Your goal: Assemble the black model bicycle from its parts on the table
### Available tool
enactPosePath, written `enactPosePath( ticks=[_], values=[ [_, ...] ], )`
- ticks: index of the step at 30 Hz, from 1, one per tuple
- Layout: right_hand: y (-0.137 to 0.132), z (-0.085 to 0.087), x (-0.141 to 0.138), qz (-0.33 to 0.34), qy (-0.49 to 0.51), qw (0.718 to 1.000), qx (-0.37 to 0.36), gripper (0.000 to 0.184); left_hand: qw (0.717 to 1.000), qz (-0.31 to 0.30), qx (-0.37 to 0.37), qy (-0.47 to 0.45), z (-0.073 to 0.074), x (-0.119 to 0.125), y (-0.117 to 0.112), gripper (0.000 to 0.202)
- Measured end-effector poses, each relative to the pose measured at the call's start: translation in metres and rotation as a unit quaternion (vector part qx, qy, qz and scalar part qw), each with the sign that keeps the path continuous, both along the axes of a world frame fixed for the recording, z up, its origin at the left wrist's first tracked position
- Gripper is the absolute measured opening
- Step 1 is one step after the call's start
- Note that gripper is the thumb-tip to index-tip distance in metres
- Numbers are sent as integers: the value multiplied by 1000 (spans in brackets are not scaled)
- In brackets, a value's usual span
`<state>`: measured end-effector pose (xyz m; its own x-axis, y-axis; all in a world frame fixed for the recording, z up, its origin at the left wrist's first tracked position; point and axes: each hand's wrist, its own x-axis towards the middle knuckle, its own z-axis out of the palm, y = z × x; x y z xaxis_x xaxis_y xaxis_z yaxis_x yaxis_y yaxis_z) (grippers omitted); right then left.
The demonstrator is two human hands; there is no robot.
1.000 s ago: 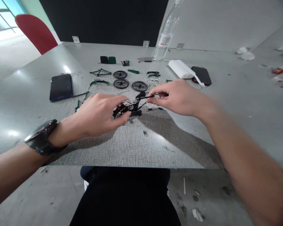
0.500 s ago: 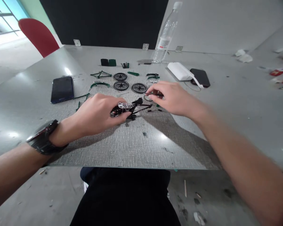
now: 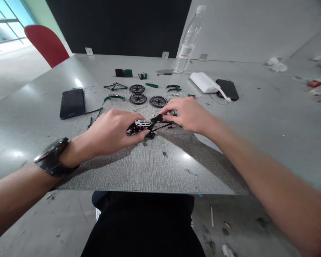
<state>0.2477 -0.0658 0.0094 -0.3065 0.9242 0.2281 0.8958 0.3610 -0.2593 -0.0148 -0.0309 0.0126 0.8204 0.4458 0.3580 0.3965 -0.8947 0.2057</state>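
My left hand (image 3: 111,130) is closed around the rear end of a small black model bicycle (image 3: 144,125) with a white rack, holding it just above the grey table (image 3: 155,167). My right hand (image 3: 186,113) sits at the model's front end, fingers curled and pinched; what they hold is hidden. Beyond the hands lie three loose black wheels (image 3: 138,98), a green frame (image 3: 115,86) and other green and black parts.
A dark phone (image 3: 72,103) lies at the left. A clear plastic bottle (image 3: 186,43) stands at the back, with a white power bank (image 3: 204,82) and another black phone (image 3: 228,89) to its right. A red chair (image 3: 46,44) stands at the far left. Scraps litter the right.
My right hand let go of the front bar, reached out over the small parts beyond the model, then came back to its front end. The left hand lowered the model slightly.
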Motion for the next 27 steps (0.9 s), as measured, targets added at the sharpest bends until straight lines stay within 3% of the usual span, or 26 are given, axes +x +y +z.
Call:
enactPosePath(
  ticks=[6,11,20,27],
  values=[
    [-14,26,25,-107,25,992,65,22,998,25,12,-55,-1,1,-2,39],
    [-20,33,45,-178,-10,984,-11,20,974,121,18,-188,4,1,-1,26],
    [-19,29,26,-127,-34,981,-140,28,951,162,-79,-251,3,2,9,27],
    [-18,25,30,-110,-27,983,-145,32,917,96,-282,-265,-1,4,16,35]
  ],
)
